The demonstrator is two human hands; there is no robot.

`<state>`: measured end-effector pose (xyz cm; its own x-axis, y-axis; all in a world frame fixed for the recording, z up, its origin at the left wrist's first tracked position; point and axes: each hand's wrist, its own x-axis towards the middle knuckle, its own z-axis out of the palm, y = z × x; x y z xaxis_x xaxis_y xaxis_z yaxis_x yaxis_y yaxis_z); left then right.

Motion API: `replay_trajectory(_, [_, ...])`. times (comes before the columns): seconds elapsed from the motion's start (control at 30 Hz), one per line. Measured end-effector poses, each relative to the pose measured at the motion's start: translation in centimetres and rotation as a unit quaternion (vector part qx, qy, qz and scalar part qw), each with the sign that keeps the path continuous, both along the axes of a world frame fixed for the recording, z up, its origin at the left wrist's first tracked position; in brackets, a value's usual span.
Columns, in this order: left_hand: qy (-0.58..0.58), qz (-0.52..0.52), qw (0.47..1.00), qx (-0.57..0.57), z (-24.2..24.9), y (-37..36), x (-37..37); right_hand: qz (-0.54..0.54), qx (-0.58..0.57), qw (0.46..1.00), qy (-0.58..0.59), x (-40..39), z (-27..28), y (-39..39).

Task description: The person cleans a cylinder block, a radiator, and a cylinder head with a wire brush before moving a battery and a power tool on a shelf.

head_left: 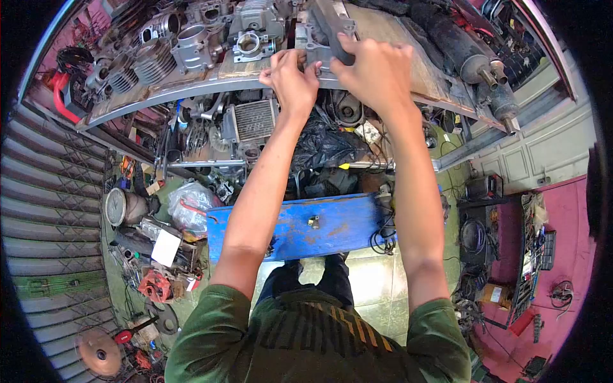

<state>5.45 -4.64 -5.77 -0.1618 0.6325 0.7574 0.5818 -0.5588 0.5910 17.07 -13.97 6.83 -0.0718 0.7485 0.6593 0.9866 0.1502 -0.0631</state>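
Observation:
My right hand is closed on the lower end of a long dark-grey bar-like piece, its thumb lying on top. The piece leans over a grey metal engine casing at the front of the upper shelf. Just left of the casing, my left hand is at the shelf's front edge, fingers curled and thumb against the casing's side. What lies inside those curled fingers is hidden. Beside it stands a metal part with a round bore.
Finned cylinders and a cylinder block crowd the wooden shelf to the left; mufflers lie right. Below are a radiator, black plastic and a blue bench with a small metal part.

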Motion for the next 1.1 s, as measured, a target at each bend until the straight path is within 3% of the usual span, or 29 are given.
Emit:
replay_trajectory(0.13, [0.031, -0.003, 0.999, -0.014, 0.0, 0.0, -0.2, -0.013, -0.078, 0.997, -0.01, 0.2, 0.4, -4.1])
replay_trajectory(0.23, [0.029, 0.002, 0.999, 0.017, -0.9, -0.2, -0.2, 0.05, -0.046, 0.996, 0.056, 0.4, 0.7, -6.1])
replay_trajectory(0.3, [0.02, -0.014, 1.0, 0.016, -1.4, -0.4, -0.3, -0.01, -0.059, 0.997, 0.049, -0.4, 1.6, -4.6])
replay_trajectory(0.33, [0.017, -0.018, 1.0, 0.014, -1.5, -0.7, -0.4, 0.004, 0.007, 1.0, 0.03, -0.8, 1.3, -2.8])
replay_trajectory(0.43, [0.019, -0.017, 0.999, 0.025, -1.5, -0.9, -0.3, -0.024, 0.008, 1.0, 0.0, -1.6, 0.5, -1.7])
replay_trajectory(0.5, [0.024, -0.015, 0.999, 0.036, -1.6, -1.2, -0.4, -0.048, -0.005, 0.999, -0.009, -1.6, -1.9, -3.1])
replay_trajectory(0.57, [0.026, -0.028, 0.999, 0.021, -1.1, -1.1, -0.3, -0.021, 0.07, 0.997, -0.029, -0.6, -4.5, -4.4])
replay_trajectory(0.63, [0.031, -0.024, 0.999, 0.023, -1.3, -1.2, -0.5, -0.027, 0.059, 0.998, -0.025, -0.2, -5.3, -6.1])
replay_trajectory(0.7, [0.038, -0.04, 0.998, 0.034, -1.6, -1.4, -0.7, 0.022, 0.051, 0.997, 0.057, -0.5, -4.7, -7.1])
replay_trajectory(0.87, [0.022, -0.033, 0.998, 0.044, -1.6, -1.6, -0.2, -0.016, 0.094, 0.995, 0.008, -1.1, -3.6, -3.4])
replay_trajectory(1.0, [0.048, -0.032, 0.998, 0.023, -1.2, -1.5, -0.5, 0.002, 0.04, 0.999, 0.035, -0.5, -7.2, -7.9])
replay_trajectory(1.1, [0.058, -0.032, 0.998, 0.023, -1.7, -1.4, -0.7, 0.025, 0.028, 0.996, 0.078, -0.6, -5.6, -9.0])
